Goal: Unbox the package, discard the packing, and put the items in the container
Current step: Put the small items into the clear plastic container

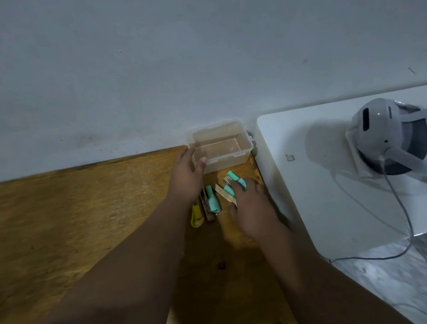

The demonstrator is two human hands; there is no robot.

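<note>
A clear plastic container stands empty at the far right of the wooden table, against the wall. My left hand rests against its near-left corner, thumb on the front wall, fingers apart. In front of it lie several small teal bottles: one with a teal cap beside a brown box piece, another farther right. My right hand lies over the right-hand bottles, fingertips touching a teal bottle and a strip of pale cardboard; whether it grips one is unclear.
A yellow utility knife lies left of the bottles, partly under my left wrist. Right of the table stands a white appliance top carrying a grey headset with a cable. A grey wall runs behind.
</note>
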